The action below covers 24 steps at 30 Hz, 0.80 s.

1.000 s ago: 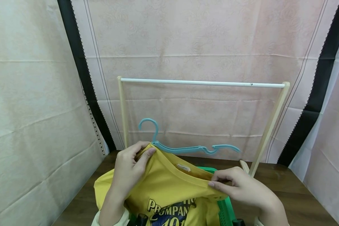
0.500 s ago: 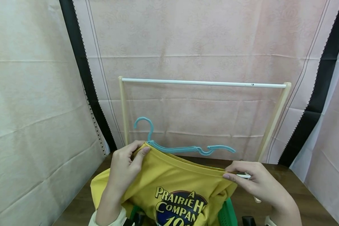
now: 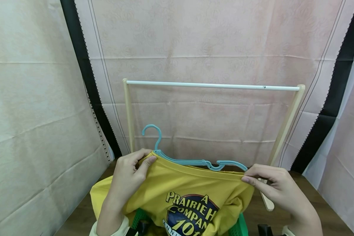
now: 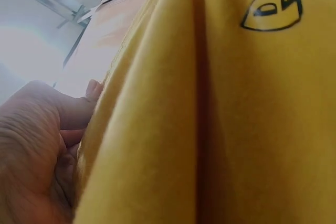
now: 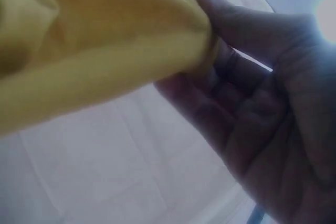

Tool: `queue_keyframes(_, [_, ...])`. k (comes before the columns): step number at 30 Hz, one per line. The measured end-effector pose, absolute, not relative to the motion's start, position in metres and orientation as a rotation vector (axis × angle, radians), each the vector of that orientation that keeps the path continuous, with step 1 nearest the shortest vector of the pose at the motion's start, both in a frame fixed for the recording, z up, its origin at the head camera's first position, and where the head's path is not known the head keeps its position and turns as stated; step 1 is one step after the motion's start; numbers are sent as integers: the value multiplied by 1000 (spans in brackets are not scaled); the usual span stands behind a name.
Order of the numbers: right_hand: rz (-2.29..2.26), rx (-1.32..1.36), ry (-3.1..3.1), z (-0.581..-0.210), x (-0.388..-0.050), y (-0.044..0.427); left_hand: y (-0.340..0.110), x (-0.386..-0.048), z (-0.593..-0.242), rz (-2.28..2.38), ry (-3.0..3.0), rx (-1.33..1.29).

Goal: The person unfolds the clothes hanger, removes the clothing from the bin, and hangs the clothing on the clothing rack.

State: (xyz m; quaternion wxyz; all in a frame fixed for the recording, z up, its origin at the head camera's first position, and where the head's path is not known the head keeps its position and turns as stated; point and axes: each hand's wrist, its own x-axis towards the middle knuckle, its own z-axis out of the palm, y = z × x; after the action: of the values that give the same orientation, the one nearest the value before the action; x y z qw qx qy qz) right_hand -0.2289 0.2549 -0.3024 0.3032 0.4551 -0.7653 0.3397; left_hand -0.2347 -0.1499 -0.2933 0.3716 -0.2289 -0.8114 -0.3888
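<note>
A yellow printed shirt [image 3: 153, 186] is stretched between both hands, its neckline nearly straight. At the neckline's left end my left hand [image 3: 128, 177] pinches the cloth between thumb and fingers, close to the base of the hanger's hook. My right hand [image 3: 280, 188] pinches the right end of the neckline. Behind the collar lies a light blue hanger [image 3: 191, 162], its hook up at the left and its right arm reaching the right fingertips; its lower left part is hidden by the shirt. The left wrist view shows the left hand [image 4: 37, 145] at the cloth edge; in the right wrist view the right hand [image 5: 262, 87] grips fabric.
A rack with a white bar [image 3: 209, 85] and cream posts stands behind the shirt. A green basket [image 3: 239, 226] shows partly beneath the shirt on the brown wooden table [image 3: 306, 193]. Pale cloth walls [image 3: 209, 39] surround the table.
My right hand has moved right with the neckline's edge, pulling the collar wide and flattening the printed front. The left hand has shifted slightly left, and the hanger's right arm now reaches the right fingers.
</note>
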Motion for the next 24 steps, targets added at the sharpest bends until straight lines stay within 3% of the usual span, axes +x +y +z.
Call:
queue_keyframes(10, [1034, 1383, -1847, -299, -230, 252, -154, -235, -295, -938, -2119, -645])
queue_keyframes(24, [865, 1277, -1800, -292, -227, 237, -135, -234, -297, -891, -2128, -781])
